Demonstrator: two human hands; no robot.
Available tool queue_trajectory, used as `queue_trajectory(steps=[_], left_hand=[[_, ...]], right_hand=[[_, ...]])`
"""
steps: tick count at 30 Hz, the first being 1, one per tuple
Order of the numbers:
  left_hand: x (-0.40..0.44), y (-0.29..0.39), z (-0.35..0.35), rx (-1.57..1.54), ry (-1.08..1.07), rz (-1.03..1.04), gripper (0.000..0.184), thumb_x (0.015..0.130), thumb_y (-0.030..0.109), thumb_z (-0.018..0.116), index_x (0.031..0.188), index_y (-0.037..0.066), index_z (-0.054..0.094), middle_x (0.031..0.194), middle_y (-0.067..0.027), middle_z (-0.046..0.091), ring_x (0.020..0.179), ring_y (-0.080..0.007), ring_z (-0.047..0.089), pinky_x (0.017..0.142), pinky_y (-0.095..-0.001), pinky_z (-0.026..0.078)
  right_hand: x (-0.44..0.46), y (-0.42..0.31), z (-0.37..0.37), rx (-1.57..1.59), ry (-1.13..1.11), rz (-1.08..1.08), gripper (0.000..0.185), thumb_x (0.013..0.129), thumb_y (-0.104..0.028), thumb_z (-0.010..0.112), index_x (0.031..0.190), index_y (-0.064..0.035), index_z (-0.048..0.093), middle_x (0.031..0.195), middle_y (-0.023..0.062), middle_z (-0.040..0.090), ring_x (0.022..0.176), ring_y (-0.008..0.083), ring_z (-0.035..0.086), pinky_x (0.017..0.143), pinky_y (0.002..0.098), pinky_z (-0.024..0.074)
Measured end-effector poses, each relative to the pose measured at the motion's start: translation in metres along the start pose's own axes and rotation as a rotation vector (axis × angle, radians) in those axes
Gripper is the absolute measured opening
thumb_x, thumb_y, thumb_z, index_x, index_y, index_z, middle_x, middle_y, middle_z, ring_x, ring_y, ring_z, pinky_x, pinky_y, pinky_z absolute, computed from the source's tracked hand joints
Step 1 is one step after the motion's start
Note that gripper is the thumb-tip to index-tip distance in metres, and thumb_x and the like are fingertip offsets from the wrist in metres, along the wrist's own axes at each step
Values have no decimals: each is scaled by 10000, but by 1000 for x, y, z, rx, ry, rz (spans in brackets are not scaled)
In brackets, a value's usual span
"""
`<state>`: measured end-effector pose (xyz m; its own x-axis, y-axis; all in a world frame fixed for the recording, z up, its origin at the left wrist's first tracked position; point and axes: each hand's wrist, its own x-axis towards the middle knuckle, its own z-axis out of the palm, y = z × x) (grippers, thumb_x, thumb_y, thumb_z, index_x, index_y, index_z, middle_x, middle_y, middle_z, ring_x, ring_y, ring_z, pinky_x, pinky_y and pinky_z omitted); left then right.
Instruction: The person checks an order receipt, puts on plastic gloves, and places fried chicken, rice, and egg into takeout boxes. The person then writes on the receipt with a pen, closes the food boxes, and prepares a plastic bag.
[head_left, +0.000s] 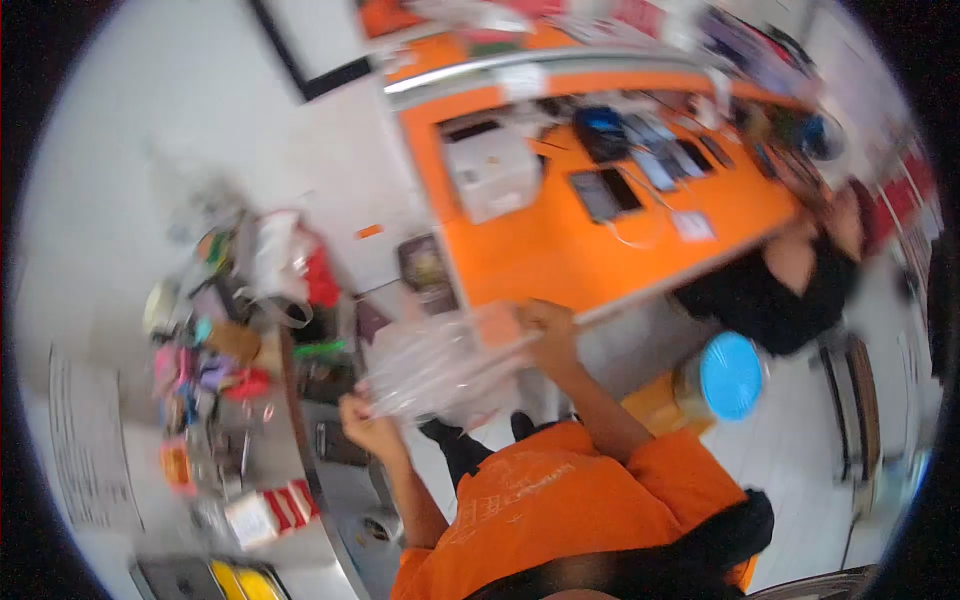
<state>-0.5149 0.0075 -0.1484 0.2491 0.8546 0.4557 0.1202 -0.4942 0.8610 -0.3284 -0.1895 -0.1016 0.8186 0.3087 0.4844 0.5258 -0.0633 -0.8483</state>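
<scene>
A sheet or bag of clear plastic (pixel 430 368) is stretched between my two hands, in front of my orange shirt. My left hand (pixel 372 428) is closed on its lower left edge. At the opposite end, my right hand (pixel 548 325) grips the plastic beside the corner of the orange table (pixel 560 265). Motion blur hides the exact shape of the plastic and whether anything lies inside it.
Phones (pixel 605 193), cables and a white box (pixel 490 170) lie on the orange table. A person in black (pixel 790 285) sits at its right side. To the left, a cluttered counter (pixel 290 430) holds many small items. A blue-topped bin (pixel 730 375) stands on the floor.
</scene>
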Motion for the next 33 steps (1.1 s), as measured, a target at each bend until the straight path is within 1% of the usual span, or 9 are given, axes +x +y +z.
queue_trajectory(steps=[4, 8, 13, 22, 24, 26, 28, 31, 33], left_hand=[[9, 13, 8, -174, 13, 219, 199, 841, 134, 637, 865, 19, 477, 851, -68, 422, 783, -198, 425, 739, -314, 387], [2, 18, 23, 453, -232, 402, 204, 782, 132, 616, 918, -4, 550, 914, -184, 535, 908, -374, 497, 827, -440, 403], [-5, -24, 45, 160, -338, 177, 146, 792, -26, 544, 935, -24, 514, 838, -154, 497, 783, -327, 504, 746, -357, 425], [90, -84, -77, 368, -197, 244, 237, 831, 92, 679, 958, -3, 503, 872, -131, 514, 801, -253, 525, 775, -339, 447], [135, -90, -113, 383, 327, 146, 264, 874, 144, 657, 1045, 12, 505, 972, -125, 532, 880, -247, 544, 829, -349, 460], [170, -85, -135, -280, 588, -215, 298, 938, 206, 544, 1152, 8, 483, 1092, -135, 531, 998, -274, 551, 898, -374, 467], [184, -117, -170, -963, 378, -509, 365, 949, 244, 463, 1237, 21, 467, 1181, -147, 522, 1070, -298, 534, 965, -413, 452], [183, -170, -194, -1024, 267, -760, 454, 897, 209, 481, 1325, 57, 448, 1283, -160, 499, 1047, -303, 554, 901, -448, 501], [187, -164, -205, -752, 497, -769, 364, 912, 253, 512, 1215, 53, 521, 1095, -107, 567, 942, -252, 581, 800, -391, 523]], right_hand=[[10, -24, 1, -66, -143, 111, 297, 708, -29, 631, 981, -51, 515, 786, 125, 580, 751, 282, 627, 624, 381, 467], [0, -20, 9, -405, -317, -4, 200, 819, -99, 583, 1001, -37, 530, 901, 165, 588, 869, 360, 618, 685, 435, 501], [-25, 20, 49, -761, -389, -137, 191, 817, -95, 540, 997, -32, 553, 916, 143, 588, 852, 360, 618, 681, 436, 521], [55, -28, 163, -83, -137, -244, 142, 831, -42, 609, 952, -55, 536, 798, 77, 560, 751, 265, 602, 705, 348, 493], [61, -58, 219, 254, -162, -43, 147, 838, -56, 639, 936, -64, 529, 785, 25, 531, 745, 172, 572, 691, 307, 472], [57, -82, 291, 573, -309, 114, 170, 830, -40, 658, 934, -61, 525, 772, 9, 519, 750, 104, 544, 683, 267, 453], [42, -94, 350, 853, -499, 235, 207, 808, 7, 667, 947, -48, 523, 759, 29, 524, 766, 61, 518, 683, 229, 435], [4, -104, 413, 550, -522, -120, 193, 744, 45, 638, 906, -44, 583, 765, 25, 550, 753, 112, 540, 684, 254, 444], [-11, -122, 446, 490, -482, 30, 134, 817, -41, 608, 727, -110, 537, 679, -20, 516, 612, 78, 499, 555, 234, 408]])
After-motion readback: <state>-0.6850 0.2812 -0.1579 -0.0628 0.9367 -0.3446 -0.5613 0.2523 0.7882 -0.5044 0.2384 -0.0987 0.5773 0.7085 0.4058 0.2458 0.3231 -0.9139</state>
